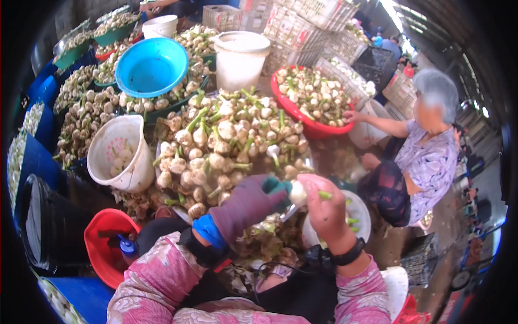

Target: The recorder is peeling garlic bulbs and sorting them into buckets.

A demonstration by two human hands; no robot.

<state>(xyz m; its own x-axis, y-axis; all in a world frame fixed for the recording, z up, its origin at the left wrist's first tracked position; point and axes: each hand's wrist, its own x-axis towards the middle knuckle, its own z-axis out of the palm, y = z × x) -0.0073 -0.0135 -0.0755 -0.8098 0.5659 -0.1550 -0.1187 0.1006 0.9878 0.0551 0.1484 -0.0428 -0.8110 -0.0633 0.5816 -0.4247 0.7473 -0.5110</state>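
Between my two hands is a white garlic bulb (298,193), its green stem sticking out past the fingers of my right hand (327,206). That bare hand grips the bulb. My left hand (251,200), in a purple and green glove, has its curled fingertips against the bulb's other side; whether they grip it is hidden. Just under the bulb shows a narrow, shiny blade-like strip (290,212), and I cannot tell what holds it. Beyond my hands lies a large heap of unpeeled garlic bulbs (226,137) with green stems. A white bucket (364,208) with cut stems stands below my right hand.
A white bucket (139,162) with a few bulbs stands left; a red basin (97,259) holds a blue-topped bottle (128,246). Across are a blue basin (162,67), a white pail (242,60) and a red basin of garlic (291,109). A co-worker (425,162) sits right.
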